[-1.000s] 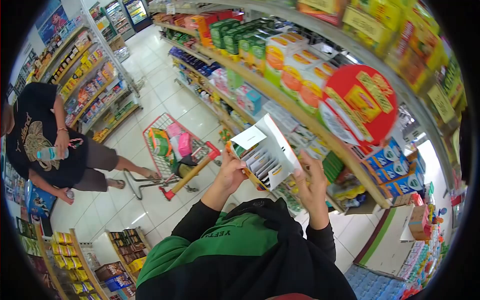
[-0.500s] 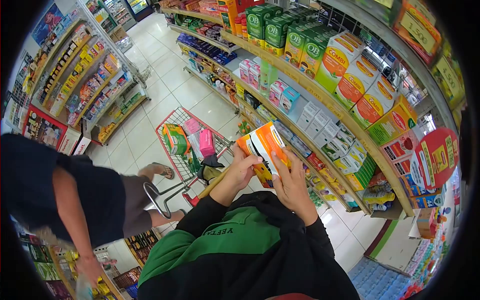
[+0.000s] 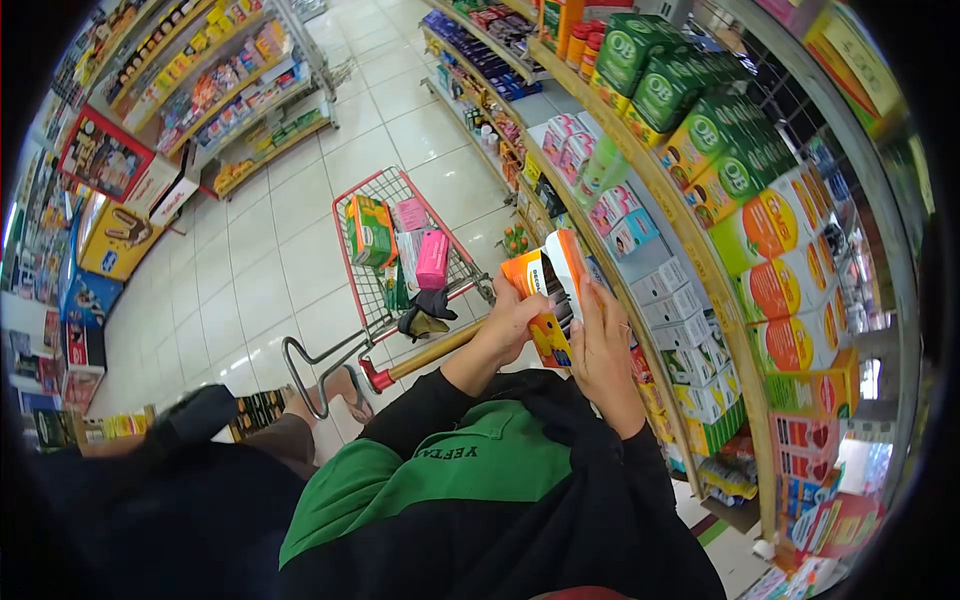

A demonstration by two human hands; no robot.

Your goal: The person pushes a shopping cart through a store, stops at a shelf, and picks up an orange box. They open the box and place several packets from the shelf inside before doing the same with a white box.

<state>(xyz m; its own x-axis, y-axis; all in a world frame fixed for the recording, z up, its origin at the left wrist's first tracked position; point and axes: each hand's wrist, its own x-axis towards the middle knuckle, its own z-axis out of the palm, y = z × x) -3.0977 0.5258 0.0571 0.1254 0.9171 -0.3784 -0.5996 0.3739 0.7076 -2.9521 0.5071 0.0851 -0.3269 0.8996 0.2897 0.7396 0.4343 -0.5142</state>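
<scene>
Between hands [image 3: 606, 350]: orange box [image 3: 550, 328] lengthwise outward

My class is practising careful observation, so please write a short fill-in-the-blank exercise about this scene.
1. The box is held by the left hand and the ____ hand.
2. The cart has a ____ rim.
3. The sleeve behind the left hand is ____.

Missing words: right; red; black.

Bright indoor light, faint glare on pale floor tiles [image 3: 260, 270], fisheye-bowed shelves [image 3: 712, 270], black corners.
</scene>
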